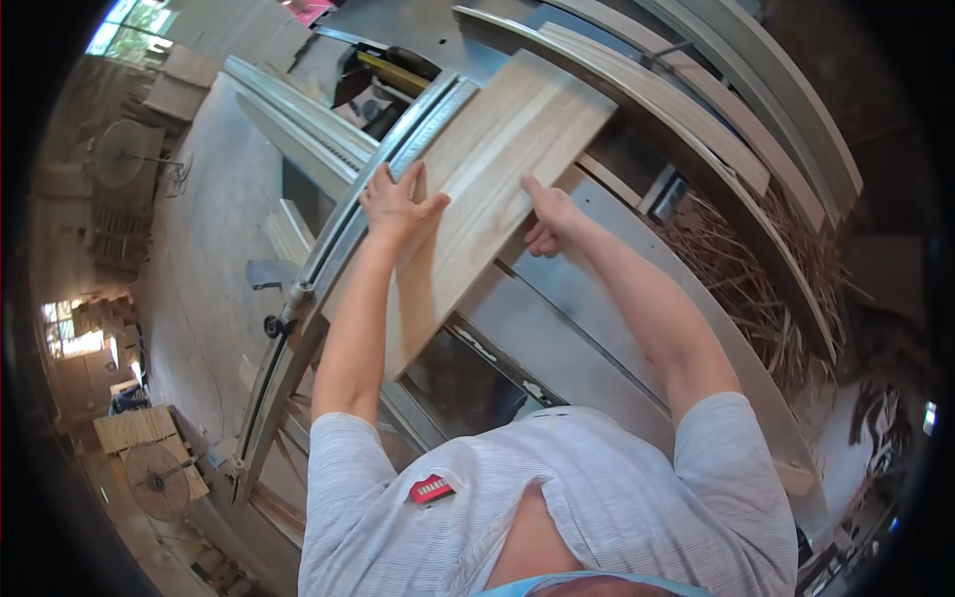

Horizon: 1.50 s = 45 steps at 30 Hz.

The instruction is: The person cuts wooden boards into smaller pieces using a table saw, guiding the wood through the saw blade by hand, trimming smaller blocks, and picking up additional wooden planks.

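Observation:
A wide, pale wooden board (487, 169) lies at a slant on a metal machine table (597, 308), alongside a metal rail (423, 124). My left hand (398, 204) rests on the board's left part next to the rail, its fingers spread. At the opposite edge, my right hand (550, 216) has one digit on the board's top face and its other fingers curled at the edge, partly below it. The board's near end sticks out toward my body.
Long curved-looking planks (696, 119) lie along the right side, above a heap of thin wood strips (736, 259). Fans (157, 480) and wood stacks (174, 85) stand at the left. A black and yellow part (393, 75) sits beyond the rail.

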Motion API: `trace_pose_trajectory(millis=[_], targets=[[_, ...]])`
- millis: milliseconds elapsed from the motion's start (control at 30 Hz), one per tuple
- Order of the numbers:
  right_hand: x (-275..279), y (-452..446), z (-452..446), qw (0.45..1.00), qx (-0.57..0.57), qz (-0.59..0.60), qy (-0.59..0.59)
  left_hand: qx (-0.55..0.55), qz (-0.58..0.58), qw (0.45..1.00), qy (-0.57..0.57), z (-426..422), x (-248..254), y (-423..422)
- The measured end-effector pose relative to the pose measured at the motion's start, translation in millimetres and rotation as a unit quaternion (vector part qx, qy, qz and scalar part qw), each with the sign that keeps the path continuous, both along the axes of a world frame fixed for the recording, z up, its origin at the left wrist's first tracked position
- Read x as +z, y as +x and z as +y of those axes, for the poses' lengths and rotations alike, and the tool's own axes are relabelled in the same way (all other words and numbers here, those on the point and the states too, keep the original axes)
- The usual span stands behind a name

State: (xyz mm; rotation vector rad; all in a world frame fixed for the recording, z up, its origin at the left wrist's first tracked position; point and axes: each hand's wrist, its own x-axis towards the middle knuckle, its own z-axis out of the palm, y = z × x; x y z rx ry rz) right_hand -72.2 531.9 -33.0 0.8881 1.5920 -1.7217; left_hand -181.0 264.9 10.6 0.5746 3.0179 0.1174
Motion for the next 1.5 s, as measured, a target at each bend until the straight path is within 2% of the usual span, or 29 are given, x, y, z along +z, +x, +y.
trace_pose_trajectory(millis=[67, 500, 1233, 1500], targets=[[5.0, -6.9, 1.0, 0.999, 0.028, -0.019, 0.008, 0.006, -0.002, 1.000, -0.015, 10.1, 2.3, -5.1], [5.6, -5.8, 0.2, 1.000, 0.020, -0.001, 0.002, 0.046, -0.029, 0.998, -0.044, 22.8, 8.6, -4.9], [2.4, -3.8, -1.0, 1.000, 0.008, 0.022, 0.004, 0.048, -0.017, 0.997, -0.056, 22.4, 8.2, -4.3], [20.5, 2.3, -1.7, 1.000, 0.014, 0.019, 0.016, 0.045, -0.004, 0.995, -0.089, 23.0, 5.7, -7.7]])
